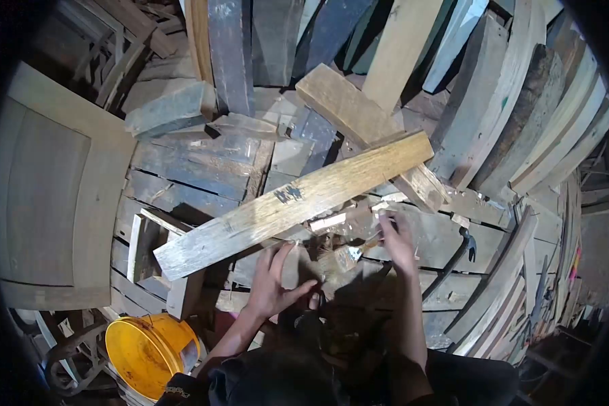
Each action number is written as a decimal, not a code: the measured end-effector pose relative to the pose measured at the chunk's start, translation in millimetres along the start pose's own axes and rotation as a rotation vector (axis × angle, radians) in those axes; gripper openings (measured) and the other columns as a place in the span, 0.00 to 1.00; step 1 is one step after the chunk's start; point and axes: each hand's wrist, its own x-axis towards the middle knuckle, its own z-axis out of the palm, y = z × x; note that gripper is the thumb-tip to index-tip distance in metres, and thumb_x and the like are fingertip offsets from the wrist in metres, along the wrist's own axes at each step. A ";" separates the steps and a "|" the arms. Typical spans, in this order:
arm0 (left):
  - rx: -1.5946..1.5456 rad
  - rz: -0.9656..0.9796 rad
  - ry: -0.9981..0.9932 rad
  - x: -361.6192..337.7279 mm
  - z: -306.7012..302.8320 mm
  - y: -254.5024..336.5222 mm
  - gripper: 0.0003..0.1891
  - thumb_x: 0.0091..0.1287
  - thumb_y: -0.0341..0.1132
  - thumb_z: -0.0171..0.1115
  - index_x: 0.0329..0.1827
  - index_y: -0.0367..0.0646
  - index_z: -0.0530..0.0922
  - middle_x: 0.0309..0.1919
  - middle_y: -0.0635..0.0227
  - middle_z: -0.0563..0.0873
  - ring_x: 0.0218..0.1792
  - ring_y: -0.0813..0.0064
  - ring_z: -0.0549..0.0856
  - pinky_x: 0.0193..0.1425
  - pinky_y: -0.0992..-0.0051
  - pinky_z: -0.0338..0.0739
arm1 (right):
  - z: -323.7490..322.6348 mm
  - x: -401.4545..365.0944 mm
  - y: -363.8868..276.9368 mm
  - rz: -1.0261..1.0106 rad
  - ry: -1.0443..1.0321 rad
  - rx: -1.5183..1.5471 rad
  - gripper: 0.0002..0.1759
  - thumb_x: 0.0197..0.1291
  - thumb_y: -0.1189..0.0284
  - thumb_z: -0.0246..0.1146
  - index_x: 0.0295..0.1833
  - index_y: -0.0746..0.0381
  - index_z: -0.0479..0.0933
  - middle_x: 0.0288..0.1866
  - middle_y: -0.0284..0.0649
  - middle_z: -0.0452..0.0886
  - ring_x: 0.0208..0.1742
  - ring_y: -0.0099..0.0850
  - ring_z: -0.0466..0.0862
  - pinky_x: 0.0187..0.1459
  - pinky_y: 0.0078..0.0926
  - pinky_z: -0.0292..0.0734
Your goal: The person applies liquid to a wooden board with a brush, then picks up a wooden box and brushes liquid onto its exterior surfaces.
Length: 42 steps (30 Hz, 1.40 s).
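My right hand [398, 240] is closed round the handle of a paintbrush [347, 257]. The brush's metal band faces up, and its pale bristles point down and left toward my other hand. My left hand [274, 279] has its thumb and fingers spread, with nothing visible in its grasp, just below a long wooden beam [277, 206]. That beam slants across the middle, with dark marks on its top face. Its right part rests over a second wooden block [348, 108]. Small wood scraps and debris [335, 223] lie between the beam and my hands.
A hammer [468, 245] lies to the right on the plank floor [446, 237]. At lower left stands a yellow bucket [142, 355], below a small wooden frame [137, 249]. A panelled door [47, 196] is at far left. Upright boards [402, 47] line the back and right.
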 end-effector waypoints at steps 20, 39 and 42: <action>0.623 -0.134 0.034 43.1 -112.4 -32.0 0.53 0.49 0.61 0.86 0.76 0.47 0.74 0.56 0.58 0.86 0.60 0.54 0.84 0.74 0.46 0.66 | 136.2 -20.3 -59.3 0.231 -0.031 0.697 0.59 0.73 0.44 0.70 0.86 0.69 0.43 0.81 0.56 0.67 0.77 0.51 0.76 0.74 0.56 0.78; 0.190 -0.322 0.458 85.7 5.7 -99.9 0.70 0.50 0.71 0.80 0.87 0.36 0.53 0.82 0.39 0.58 0.82 0.37 0.58 0.83 0.38 0.49 | 59.7 54.6 -366.4 -0.805 0.314 0.131 0.35 0.77 0.45 0.67 0.61 0.71 0.78 0.50 0.39 0.82 0.45 0.21 0.82 0.41 0.20 0.77; 0.186 -0.405 0.371 66.3 48.7 -139.1 0.69 0.51 0.75 0.76 0.88 0.41 0.54 0.82 0.41 0.60 0.81 0.36 0.58 0.81 0.34 0.47 | 54.7 89.2 -402.5 -0.963 0.214 0.014 0.45 0.74 0.41 0.68 0.72 0.74 0.74 0.63 0.48 0.84 0.62 0.34 0.86 0.59 0.30 0.84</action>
